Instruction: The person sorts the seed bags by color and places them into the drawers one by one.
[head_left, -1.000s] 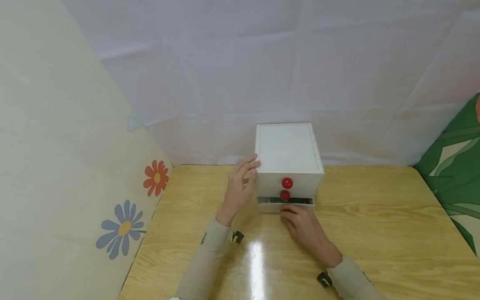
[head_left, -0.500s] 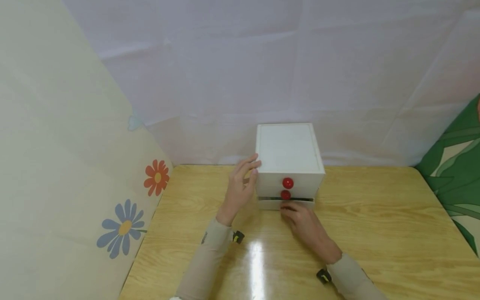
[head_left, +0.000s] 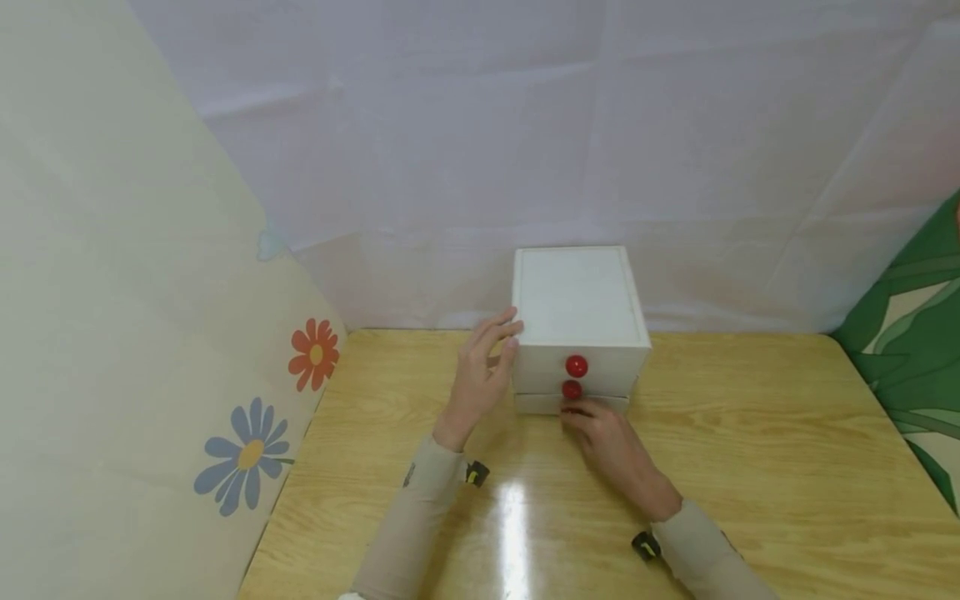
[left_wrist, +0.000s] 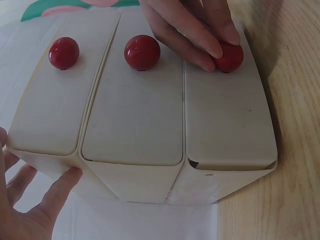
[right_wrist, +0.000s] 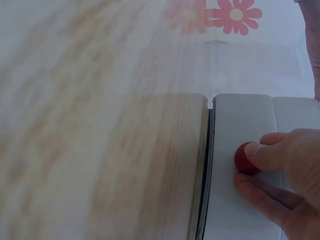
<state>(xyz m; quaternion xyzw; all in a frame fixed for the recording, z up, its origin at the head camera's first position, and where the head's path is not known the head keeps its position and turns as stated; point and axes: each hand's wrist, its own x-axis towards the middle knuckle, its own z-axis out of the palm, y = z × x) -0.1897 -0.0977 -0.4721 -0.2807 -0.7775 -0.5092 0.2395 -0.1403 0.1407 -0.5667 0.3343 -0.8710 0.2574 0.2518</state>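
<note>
A white cabinet (head_left: 573,296) with three drawers and round red knobs stands on the table. My left hand (head_left: 482,375) rests against its left side, fingers extended along the upper edge; the left wrist view shows those fingertips (left_wrist: 65,182) beside the top drawer. With thumb and fingers my right hand (head_left: 611,446) pinches the bottom drawer's knob (left_wrist: 230,57), mostly hidden in the head view. That bottom drawer (left_wrist: 230,120) sits almost flush, a thin dark gap showing at one corner. The top knob (head_left: 577,366) and middle knob (head_left: 572,389) are untouched, their drawers closed.
The wooden table (head_left: 750,442) extends to both sides of the cabinet. Close behind it hangs a pale cloth backdrop (head_left: 465,150). A flower-printed panel (head_left: 150,333) borders the left, and green leaf print (head_left: 915,358) the right.
The bottom drawer has slid inward, its dark opening narrowing until it no longer shows in the head view. My right hand moved slightly forward with it; the left hand stayed on the cabinet.
</note>
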